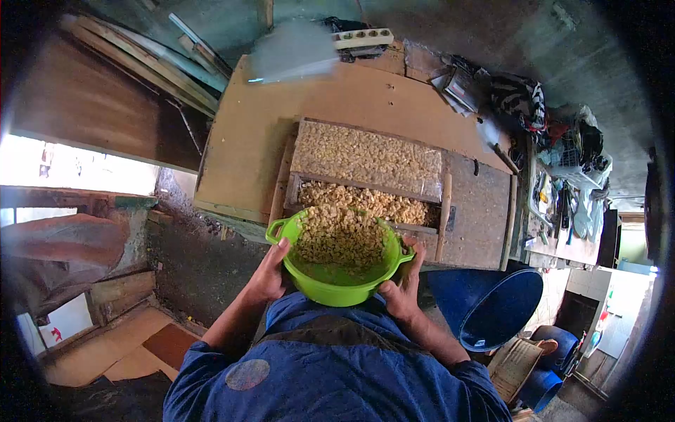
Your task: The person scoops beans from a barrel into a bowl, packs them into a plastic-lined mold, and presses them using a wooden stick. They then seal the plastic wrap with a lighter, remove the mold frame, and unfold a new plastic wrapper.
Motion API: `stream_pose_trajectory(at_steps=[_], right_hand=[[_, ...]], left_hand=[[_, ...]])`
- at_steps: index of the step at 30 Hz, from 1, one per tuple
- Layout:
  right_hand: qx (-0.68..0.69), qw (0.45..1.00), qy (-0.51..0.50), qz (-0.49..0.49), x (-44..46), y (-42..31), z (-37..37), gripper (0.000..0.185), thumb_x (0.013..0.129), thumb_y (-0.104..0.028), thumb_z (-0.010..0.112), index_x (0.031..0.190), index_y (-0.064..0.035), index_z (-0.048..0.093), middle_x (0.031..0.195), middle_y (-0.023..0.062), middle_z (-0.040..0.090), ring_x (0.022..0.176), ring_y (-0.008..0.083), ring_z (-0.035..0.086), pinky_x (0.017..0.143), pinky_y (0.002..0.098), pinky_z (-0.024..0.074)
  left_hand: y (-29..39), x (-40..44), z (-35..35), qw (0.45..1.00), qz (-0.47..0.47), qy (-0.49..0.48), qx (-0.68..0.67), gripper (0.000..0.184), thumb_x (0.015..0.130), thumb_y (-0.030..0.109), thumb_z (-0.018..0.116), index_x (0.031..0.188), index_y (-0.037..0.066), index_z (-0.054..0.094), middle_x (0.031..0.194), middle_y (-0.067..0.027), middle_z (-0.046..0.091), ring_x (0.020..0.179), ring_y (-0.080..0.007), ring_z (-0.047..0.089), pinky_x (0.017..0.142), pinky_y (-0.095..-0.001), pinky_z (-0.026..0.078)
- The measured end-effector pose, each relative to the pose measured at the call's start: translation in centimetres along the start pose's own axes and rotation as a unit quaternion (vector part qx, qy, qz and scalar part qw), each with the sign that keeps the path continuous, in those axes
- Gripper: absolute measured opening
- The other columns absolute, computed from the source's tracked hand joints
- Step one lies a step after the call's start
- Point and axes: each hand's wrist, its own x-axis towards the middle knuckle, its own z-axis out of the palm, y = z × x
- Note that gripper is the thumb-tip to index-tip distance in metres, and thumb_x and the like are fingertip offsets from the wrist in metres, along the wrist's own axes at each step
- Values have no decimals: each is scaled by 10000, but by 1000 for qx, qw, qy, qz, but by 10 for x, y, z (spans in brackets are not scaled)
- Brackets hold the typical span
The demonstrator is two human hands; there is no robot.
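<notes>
A green two-handled basin is tilted toward a wooden frame on the workbench, with light brown chunky pieces at its far side. My left hand grips its left side, and my right hand grips the right side by the handle. Similar loose pieces fill the near compartment of the frame, beyond the basin's rim. Behind them lies a flat slab of pieces under what looks like clear plastic.
The wooden workbench spans the middle. On it are a wooden board with rounded bars and, at the back, a power strip. A blue barrel stands right of me. Bags and tools crowd the right.
</notes>
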Motion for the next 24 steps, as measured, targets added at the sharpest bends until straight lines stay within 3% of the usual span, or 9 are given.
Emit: stream_pose_trajectory(at_steps=[3,4,6,9,11,12,13,15,24], right_hand=[[16,1000,-12,-14,2,-1,10,1152,740,-658,766,1468,4,167,1388,139,330,1317,262,335,1140,418,246],[56,998,-19,-37,6,-5,17,1060,798,-593,737,1465,21,188,1381,159,344,1323,267,325,1140,424,238],[24,998,-41,-36,10,2,8,999,817,-533,726,1462,26,206,1383,169,346,1329,273,323,1140,428,237],[-106,992,-15,-73,23,-24,21,770,868,-348,694,1428,35,330,1394,197,377,1332,294,349,1124,449,275],[-335,931,-21,-141,37,-61,36,604,890,-233,671,1374,32,424,1353,216,448,1288,333,415,1107,473,314],[-259,952,-58,-152,44,-66,44,553,915,-187,664,1378,33,457,1354,241,481,1280,372,460,1111,469,330],[-259,952,-53,-151,47,-66,56,553,915,-187,664,1378,33,457,1354,241,481,1280,372,460,1111,469,330],[36,987,-114,109,50,-65,89,632,950,-311,641,1423,44,417,1398,276,464,1337,399,437,1132,423,326],[-133,940,-266,165,68,-13,188,614,1019,-450,486,1377,50,480,1354,246,564,1268,346,540,1083,390,389]], left_hand=[[8,-10,-14,993,-54,20,-101,570,1007,388,514,1454,55,397,1443,-134,487,1289,-262,522,1085,-424,417],[-14,-9,-46,993,85,-63,61,564,998,357,531,1455,61,387,1447,-135,479,1286,-272,524,1084,-425,418],[-21,-12,-71,866,326,-75,372,589,954,256,562,1476,84,350,1448,-137,467,1281,-286,524,1080,-431,418],[14,-31,-32,900,246,-37,359,767,813,85,582,1519,108,286,1444,-136,455,1303,-285,491,1080,-441,409],[25,-40,-16,980,140,56,131,849,760,102,585,1538,82,247,1466,-136,431,1340,-277,446,1093,-430,389],[33,-45,-5,989,90,116,-11,893,735,125,598,1545,64,227,1477,-136,419,1361,-274,421,1105,-424,373],[29,-47,-12,990,87,113,-8,893,735,125,598,1545,64,227,1477,-136,419,1361,-274,421,1105,-424,373],[21,-50,-33,977,158,114,86,946,707,168,617,1550,40,209,1481,-138,413,1374,-272,403,1124,-422,345],[26,-85,-40,961,169,181,123,1000,662,160,663,1554,70,220,1472,-129,412,1352,-269,430,1097,-408,383]])
